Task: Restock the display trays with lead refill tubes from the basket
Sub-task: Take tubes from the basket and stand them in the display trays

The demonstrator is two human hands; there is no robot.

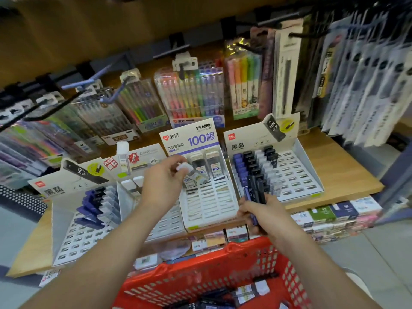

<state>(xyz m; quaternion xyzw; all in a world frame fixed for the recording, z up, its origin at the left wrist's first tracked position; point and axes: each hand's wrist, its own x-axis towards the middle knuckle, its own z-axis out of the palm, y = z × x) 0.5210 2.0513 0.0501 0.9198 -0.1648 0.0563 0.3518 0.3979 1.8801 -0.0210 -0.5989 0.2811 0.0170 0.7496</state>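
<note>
At lower left of the frame a white display tray (pixel 73 239) holds a slanting row of blue and black lead tubes (pixel 93 208). In the centre, the left hand (pixel 163 182) pinches a clear, white-capped refill tube (pixel 185 168) over the back of the middle tray (pixel 209 208) — the one under the "100" header card. Right of centre, the right hand (pixel 260 214) is clenched round a bundle of dark tubes (pixel 256 188), just in front of the right tray (pixel 298 175). The red basket (pixel 200 273) fills the bottom centre — loose tubes (pixel 245 291) lie in it.
</note>
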